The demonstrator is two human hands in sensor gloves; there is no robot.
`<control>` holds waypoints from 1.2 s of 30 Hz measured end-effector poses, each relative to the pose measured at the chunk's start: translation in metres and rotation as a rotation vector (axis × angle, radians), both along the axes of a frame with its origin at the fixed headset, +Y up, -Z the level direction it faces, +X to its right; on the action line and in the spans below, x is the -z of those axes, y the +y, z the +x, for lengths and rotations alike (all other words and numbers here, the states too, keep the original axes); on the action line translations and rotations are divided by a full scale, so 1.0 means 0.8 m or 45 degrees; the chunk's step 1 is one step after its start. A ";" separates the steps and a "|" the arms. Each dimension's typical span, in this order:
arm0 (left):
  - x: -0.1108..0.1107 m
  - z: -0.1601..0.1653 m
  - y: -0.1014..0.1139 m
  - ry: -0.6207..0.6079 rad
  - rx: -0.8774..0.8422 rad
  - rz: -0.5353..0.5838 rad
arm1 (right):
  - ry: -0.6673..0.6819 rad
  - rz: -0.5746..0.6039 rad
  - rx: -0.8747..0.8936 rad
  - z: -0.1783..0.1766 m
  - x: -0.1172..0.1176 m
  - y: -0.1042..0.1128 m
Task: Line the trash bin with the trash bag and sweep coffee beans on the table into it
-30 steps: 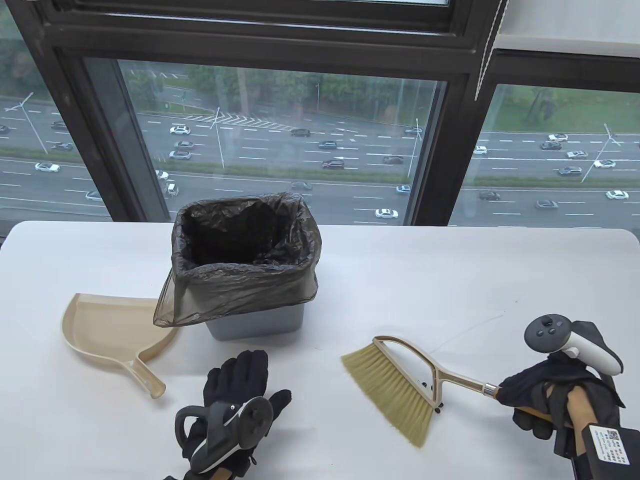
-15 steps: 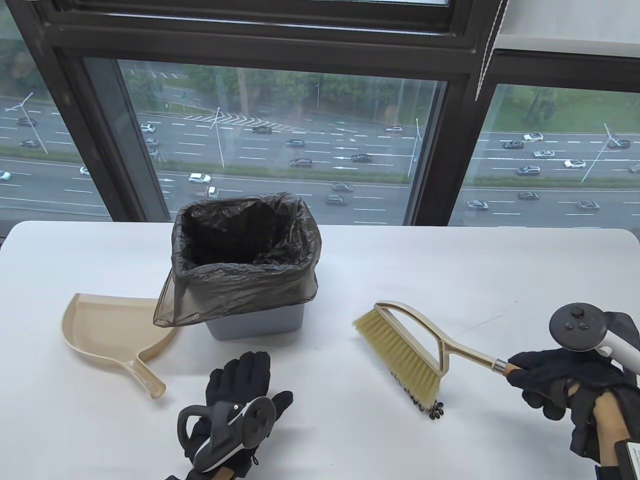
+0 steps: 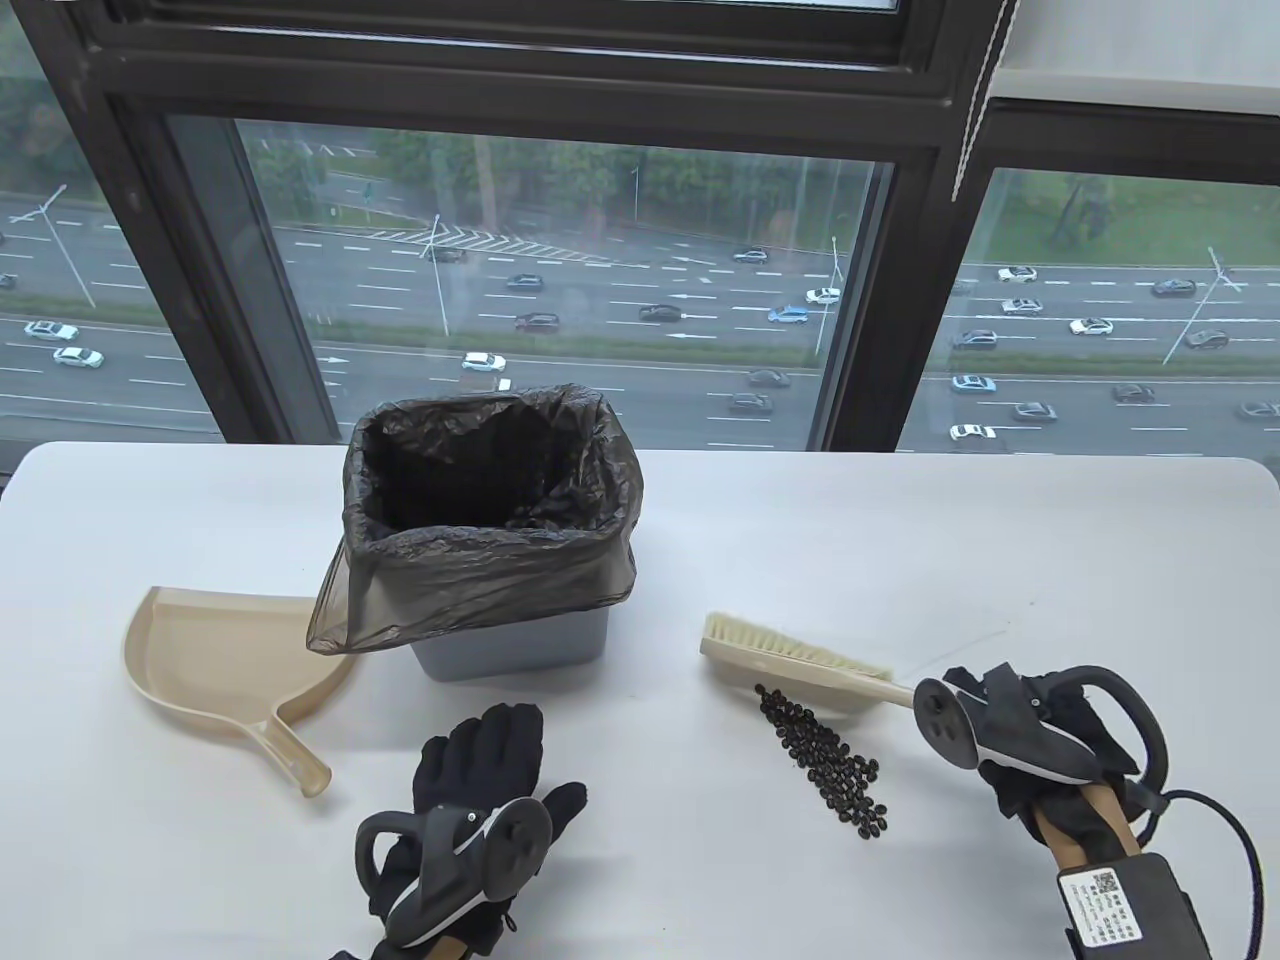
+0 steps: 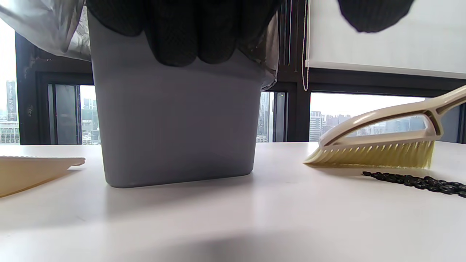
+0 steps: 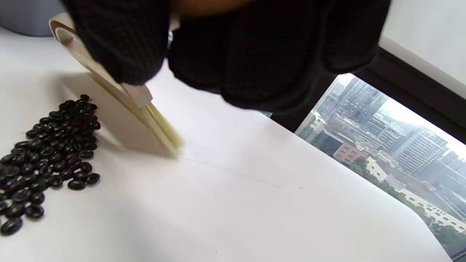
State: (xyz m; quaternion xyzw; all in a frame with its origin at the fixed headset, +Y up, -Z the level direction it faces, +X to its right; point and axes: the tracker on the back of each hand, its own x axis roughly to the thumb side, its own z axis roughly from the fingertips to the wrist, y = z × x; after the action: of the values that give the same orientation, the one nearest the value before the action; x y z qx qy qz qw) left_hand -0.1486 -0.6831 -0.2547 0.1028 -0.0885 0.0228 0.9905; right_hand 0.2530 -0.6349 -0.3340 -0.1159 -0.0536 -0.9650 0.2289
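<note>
A grey trash bin [image 3: 510,645] [image 4: 174,123] lined with a dark trash bag [image 3: 480,540] stands on the white table [image 3: 900,520]. A heap of dark coffee beans [image 3: 822,760] [image 5: 47,153] [image 4: 418,181] lies right of the bin. My right hand [image 3: 1040,735] grips the handle of a beige brush [image 3: 775,660] [image 4: 378,145] [image 5: 120,98], whose bristles touch the table just behind the beans. My left hand [image 3: 480,780] lies flat on the table in front of the bin, fingers straight, holding nothing.
A beige dustpan [image 3: 215,680] [image 4: 29,173] lies left of the bin, its handle pointing toward the front. A window runs along the table's far edge. A cable trails from my right wrist unit [image 3: 1125,900].
My right hand turned the brush over and swung it back behind the beans, uncovering the heap of beans. The left hand stayed still.
</note>
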 end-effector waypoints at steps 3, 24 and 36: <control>-0.001 0.000 0.002 -0.008 -0.009 0.032 | -0.051 -0.072 0.031 0.009 0.001 0.005; -0.001 0.003 0.000 -0.018 0.003 0.050 | -0.196 -0.361 0.075 0.074 -0.032 0.017; -0.003 0.005 0.000 -0.024 0.004 0.043 | -0.071 0.007 0.274 0.071 -0.039 0.050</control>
State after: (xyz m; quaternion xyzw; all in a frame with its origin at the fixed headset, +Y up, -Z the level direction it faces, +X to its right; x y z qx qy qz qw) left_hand -0.1443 -0.6828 -0.2526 0.1190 -0.0983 0.0206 0.9878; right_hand 0.3100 -0.5949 -0.3027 -0.0933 -0.0444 -0.9871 0.1226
